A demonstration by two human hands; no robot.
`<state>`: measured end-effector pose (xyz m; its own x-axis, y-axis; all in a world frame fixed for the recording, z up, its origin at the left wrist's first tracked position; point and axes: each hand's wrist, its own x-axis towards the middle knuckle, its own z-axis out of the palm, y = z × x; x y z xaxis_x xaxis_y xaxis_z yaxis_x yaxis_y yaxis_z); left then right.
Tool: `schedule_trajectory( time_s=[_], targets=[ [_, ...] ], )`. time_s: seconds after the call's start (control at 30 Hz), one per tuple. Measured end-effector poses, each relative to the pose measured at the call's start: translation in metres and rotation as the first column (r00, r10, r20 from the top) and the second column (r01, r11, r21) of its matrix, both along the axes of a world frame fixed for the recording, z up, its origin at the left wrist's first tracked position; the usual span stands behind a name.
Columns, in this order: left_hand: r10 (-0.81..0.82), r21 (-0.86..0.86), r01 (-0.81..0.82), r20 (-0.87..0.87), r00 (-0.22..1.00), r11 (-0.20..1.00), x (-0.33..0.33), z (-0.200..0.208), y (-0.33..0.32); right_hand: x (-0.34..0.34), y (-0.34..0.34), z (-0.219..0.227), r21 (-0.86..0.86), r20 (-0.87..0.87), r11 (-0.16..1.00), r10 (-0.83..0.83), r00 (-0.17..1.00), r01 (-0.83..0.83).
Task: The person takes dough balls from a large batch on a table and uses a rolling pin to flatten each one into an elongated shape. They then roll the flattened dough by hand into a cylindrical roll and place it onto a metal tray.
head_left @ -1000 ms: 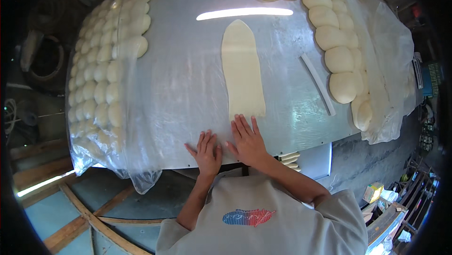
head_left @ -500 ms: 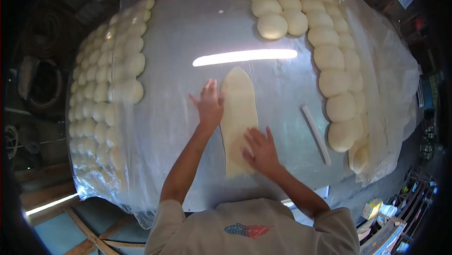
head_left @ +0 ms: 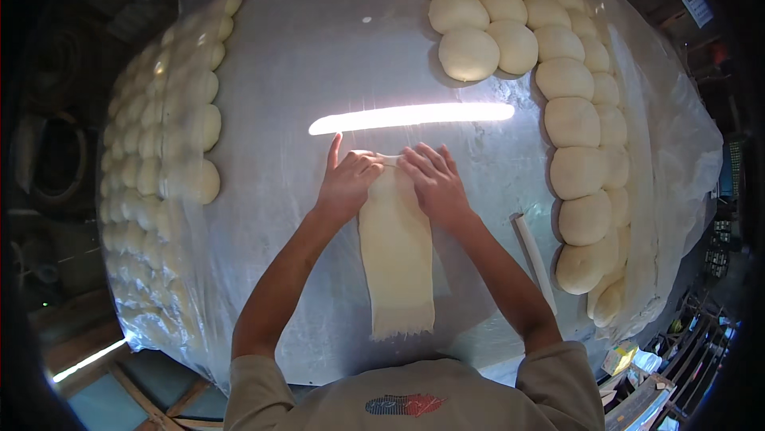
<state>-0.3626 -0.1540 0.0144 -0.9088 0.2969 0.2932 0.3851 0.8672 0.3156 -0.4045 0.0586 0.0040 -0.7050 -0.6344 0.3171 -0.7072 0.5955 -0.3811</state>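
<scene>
A long flat strip of dough (head_left: pixel 397 248) lies lengthwise on the metal table in front of me, its near end ragged. My left hand (head_left: pixel 347 181) pinches the left side of the strip's far end, with one finger stuck out. On the right side of the same end, my right hand (head_left: pixel 434 182) curls its fingers over the dough. Between the two hands the far edge is lifted and folded over in a narrow roll. To the right of my forearm rests a thin pale rolling pin (head_left: pixel 534 262).
Rounded dough balls (head_left: pixel 575 170) stand in rows along the right side and far right. More dough balls (head_left: pixel 209 127) sit at the left, mostly beneath a clear plastic sheet (head_left: pixel 185 287). Another plastic sheet (head_left: pixel 677 152) hangs at the right edge of the metal table (head_left: pixel 279 56).
Both hands have moved to the far end of the strip and taken hold of it. That pointed end is now folded over. My right hand came up from the near part.
</scene>
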Motion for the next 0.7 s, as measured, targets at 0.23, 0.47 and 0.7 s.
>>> schedule_trajectory(
  time_s=[0.23,0.47,0.7],
  targets=[
    [0.191,-0.176,-0.159,0.181,0.965,0.971,-0.020,0.029,0.020,-0.019,-0.012,0.009,-0.049,0.135,0.990,-0.121,0.983,0.129],
    [0.157,-0.324,-0.126,0.069,0.985,0.938,-0.024,0.014,0.008,-0.036,-0.026,0.029,0.158,0.075,0.987,0.005,0.997,-0.017],
    [-0.066,-0.324,0.032,-0.095,0.993,0.945,0.022,0.007,0.000,-0.003,0.008,0.009,0.127,-0.262,0.976,0.206,0.943,-0.178]
  ],
)
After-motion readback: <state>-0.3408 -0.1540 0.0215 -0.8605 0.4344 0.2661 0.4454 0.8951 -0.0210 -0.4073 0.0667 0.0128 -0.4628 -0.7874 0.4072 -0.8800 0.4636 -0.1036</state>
